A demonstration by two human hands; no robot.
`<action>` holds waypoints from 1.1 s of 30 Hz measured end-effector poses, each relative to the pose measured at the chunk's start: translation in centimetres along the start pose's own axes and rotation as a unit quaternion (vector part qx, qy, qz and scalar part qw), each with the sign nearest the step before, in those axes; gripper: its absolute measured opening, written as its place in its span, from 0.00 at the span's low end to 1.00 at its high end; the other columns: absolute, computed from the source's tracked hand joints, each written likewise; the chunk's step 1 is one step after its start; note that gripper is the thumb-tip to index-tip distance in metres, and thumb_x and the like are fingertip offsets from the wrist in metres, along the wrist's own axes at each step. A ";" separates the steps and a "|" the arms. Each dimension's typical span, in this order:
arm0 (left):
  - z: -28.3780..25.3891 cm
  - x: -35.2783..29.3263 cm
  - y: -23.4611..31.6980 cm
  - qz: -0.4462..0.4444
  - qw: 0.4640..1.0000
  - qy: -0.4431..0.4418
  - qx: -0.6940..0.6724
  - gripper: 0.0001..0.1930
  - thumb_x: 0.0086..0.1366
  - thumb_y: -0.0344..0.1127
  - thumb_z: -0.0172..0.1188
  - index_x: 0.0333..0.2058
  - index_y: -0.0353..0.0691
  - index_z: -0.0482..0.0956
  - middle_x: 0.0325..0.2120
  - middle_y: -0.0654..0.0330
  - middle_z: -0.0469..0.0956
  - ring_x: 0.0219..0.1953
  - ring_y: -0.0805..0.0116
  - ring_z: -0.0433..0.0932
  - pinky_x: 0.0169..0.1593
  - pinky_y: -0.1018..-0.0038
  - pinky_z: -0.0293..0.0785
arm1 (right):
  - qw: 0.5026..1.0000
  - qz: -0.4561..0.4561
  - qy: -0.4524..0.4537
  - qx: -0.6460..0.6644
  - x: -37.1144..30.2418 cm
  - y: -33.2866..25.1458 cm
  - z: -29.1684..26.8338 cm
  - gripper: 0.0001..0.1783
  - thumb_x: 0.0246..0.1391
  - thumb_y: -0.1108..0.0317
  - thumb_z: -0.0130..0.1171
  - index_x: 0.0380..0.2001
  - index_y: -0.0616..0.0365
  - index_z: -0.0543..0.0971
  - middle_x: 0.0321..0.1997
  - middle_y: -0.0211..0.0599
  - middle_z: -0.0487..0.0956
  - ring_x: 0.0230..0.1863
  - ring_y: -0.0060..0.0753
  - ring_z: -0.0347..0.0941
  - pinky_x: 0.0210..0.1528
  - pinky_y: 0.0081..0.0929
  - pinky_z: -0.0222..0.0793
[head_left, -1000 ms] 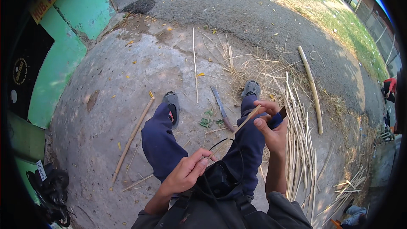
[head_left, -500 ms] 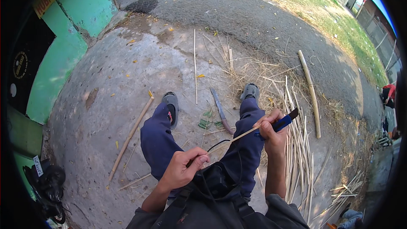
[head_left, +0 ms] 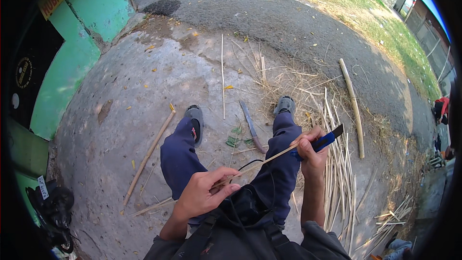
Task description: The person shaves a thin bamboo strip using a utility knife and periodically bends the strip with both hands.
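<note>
I sit on a concrete floor with my legs in blue trousers stretched out. My left hand (head_left: 204,196) pinches the near end of a thin bamboo stick (head_left: 262,162) that runs up to the right across my lap. My right hand (head_left: 310,151) grips a blue-handled knife (head_left: 327,139) whose dark blade points up and right, laid against the far end of the stick. A pile of thin bamboo strips (head_left: 339,183) lies on the ground just right of my right leg.
A large knife (head_left: 252,126) lies between my feet beside a few green leaves. A thick bamboo pole (head_left: 352,106) lies at the right, a thinner one (head_left: 149,154) at the left. A green wall (head_left: 72,62) stands left, asphalt road and grass beyond. Another person's red sleeve (head_left: 440,108) shows far right.
My right hand with the knife has slid outward to the right along the stick, and my left hand has drawn slightly down toward my lap.
</note>
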State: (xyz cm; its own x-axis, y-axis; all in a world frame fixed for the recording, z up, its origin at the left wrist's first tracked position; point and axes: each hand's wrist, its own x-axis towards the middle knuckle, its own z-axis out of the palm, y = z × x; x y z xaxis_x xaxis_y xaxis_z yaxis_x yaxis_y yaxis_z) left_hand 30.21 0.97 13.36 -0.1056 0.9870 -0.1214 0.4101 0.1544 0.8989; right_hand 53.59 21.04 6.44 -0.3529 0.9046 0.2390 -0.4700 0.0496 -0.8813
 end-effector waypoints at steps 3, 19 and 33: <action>-2.3 -0.1 0.9 0.119 0.974 0.106 0.162 0.32 0.58 0.47 0.78 0.58 0.40 0.80 0.37 0.57 0.82 0.37 0.60 0.81 0.44 0.67 0.77 | 0.999 -0.008 0.039 0.000 0.4 -1.3 -1.8 0.12 0.61 0.75 0.68 0.35 0.57 0.71 0.32 0.47 0.85 0.20 0.13 0.61 0.25 0.15 0.54; -16.3 -9.3 -11.8 -0.126 0.970 0.192 0.085 0.32 0.46 0.44 0.82 0.51 0.38 0.86 0.33 0.60 0.87 0.40 0.69 0.84 0.52 0.69 0.78 | 0.962 -0.100 0.252 0.027 2.3 -5.5 -16.7 0.04 0.72 0.68 0.61 0.40 0.54 0.77 0.25 0.22 0.69 0.17 0.10 0.49 0.19 0.18 0.43; -17.4 -10.0 -17.6 -0.145 0.927 0.330 0.104 0.12 0.64 0.35 0.74 0.29 0.33 0.81 0.22 0.70 0.74 0.28 0.82 0.69 0.35 0.78 0.67 | 0.943 -0.101 0.318 0.004 3.7 -5.3 -17.5 0.06 0.70 0.67 0.64 0.36 0.54 0.79 0.33 0.32 0.80 0.17 0.09 0.52 0.18 0.16 0.46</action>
State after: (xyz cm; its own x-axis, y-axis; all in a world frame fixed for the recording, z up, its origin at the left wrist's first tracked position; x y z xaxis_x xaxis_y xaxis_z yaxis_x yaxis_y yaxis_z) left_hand 8.31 -12.44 6.07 -0.7420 0.6704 0.0008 0.4357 0.4814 0.7605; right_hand 68.99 31.55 4.87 0.2999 0.9480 0.1065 -0.4820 0.2469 -0.8406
